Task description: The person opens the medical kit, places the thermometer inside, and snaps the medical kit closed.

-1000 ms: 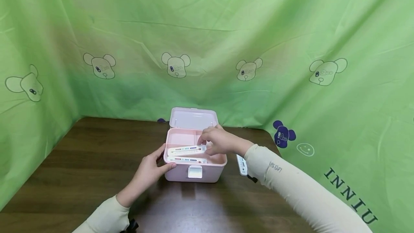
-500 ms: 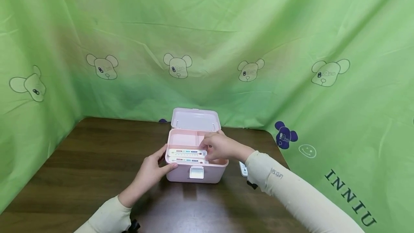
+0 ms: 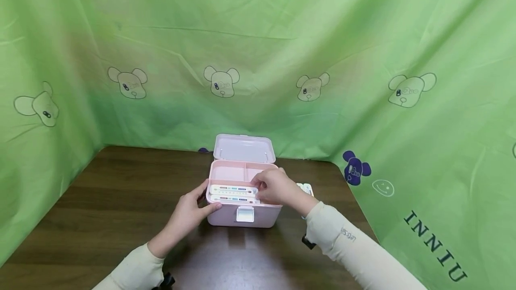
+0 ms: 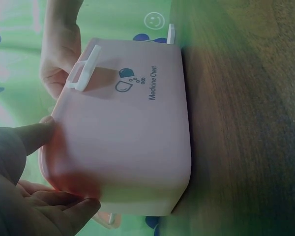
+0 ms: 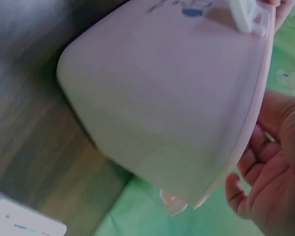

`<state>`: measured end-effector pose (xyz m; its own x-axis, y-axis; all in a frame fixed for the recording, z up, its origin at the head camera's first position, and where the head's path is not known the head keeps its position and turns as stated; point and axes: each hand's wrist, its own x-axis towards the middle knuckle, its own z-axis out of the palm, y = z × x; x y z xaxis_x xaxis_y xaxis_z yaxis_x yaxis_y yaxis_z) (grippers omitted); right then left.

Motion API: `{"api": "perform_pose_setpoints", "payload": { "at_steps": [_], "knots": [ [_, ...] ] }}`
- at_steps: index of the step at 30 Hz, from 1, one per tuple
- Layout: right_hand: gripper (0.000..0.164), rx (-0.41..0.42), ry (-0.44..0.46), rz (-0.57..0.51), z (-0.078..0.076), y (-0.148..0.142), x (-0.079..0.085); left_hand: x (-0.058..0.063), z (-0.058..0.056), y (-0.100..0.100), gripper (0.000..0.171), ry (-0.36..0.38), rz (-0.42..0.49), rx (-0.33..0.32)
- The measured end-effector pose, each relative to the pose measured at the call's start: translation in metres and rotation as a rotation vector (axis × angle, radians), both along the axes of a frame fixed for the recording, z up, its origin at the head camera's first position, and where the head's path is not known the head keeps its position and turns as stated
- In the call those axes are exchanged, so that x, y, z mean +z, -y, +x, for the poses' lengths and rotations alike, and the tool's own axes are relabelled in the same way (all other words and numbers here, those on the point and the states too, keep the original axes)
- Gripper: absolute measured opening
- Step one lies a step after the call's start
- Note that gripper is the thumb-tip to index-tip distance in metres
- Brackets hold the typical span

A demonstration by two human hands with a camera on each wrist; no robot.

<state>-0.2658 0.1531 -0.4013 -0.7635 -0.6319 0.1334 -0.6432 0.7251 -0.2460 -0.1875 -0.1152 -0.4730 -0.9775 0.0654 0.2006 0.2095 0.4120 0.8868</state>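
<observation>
A pink medicine chest (image 3: 262, 215) stands with its lid (image 3: 243, 149) raised. Two slim white cases with coloured print lie side by side in its front section, the rear case (image 3: 231, 190) behind the front case (image 3: 231, 199). My left hand (image 3: 187, 209) grips the chest's front left corner, thumb on the front wall and fingers along the side, as the left wrist view shows. My right hand (image 3: 274, 187) reaches over the right rim, fingers bent, index finger and thumb at the cases' right ends. I cannot tell whether it pinches one; the chest wall hides the fingertips in the right wrist view.
More white cases (image 3: 308, 189) lie on the brown table (image 3: 133, 200) right of the chest, partly behind my right wrist. Low dividers split the rear of the chest into compartments. A green cloth (image 3: 258, 48) with bear prints hangs around the table.
The rear case came down from a slant to lie flat beside the front one. My right hand has turned and shifted slightly right, uncovering white cases on the table. My left hand keeps its grip.
</observation>
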Motion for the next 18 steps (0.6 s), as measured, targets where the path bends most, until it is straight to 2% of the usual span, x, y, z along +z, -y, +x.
{"api": "perform_pose_setpoints", "payload": {
  "at_steps": [4,11,14,18],
  "knots": [
    [0.021,-0.036,-0.003,-0.052,0.007,-0.001,-0.003,0.0,0.0,0.0,0.087,-0.007,0.005,-0.002],
    [0.023,-0.022,0.111,-0.203,0.008,-0.01,-0.005,-0.003,0.002,0.001,0.086,-0.003,0.003,0.01],
    [0.021,-0.041,0.091,-0.245,0.007,-0.019,-0.002,-0.003,0.001,0.001,0.086,-0.001,0.002,0.006],
    [0.021,-0.09,0.012,-0.291,0.007,-0.035,0.0,-0.002,0.0,0.0,0.087,-0.001,0.0,-0.002]
  ]
}}
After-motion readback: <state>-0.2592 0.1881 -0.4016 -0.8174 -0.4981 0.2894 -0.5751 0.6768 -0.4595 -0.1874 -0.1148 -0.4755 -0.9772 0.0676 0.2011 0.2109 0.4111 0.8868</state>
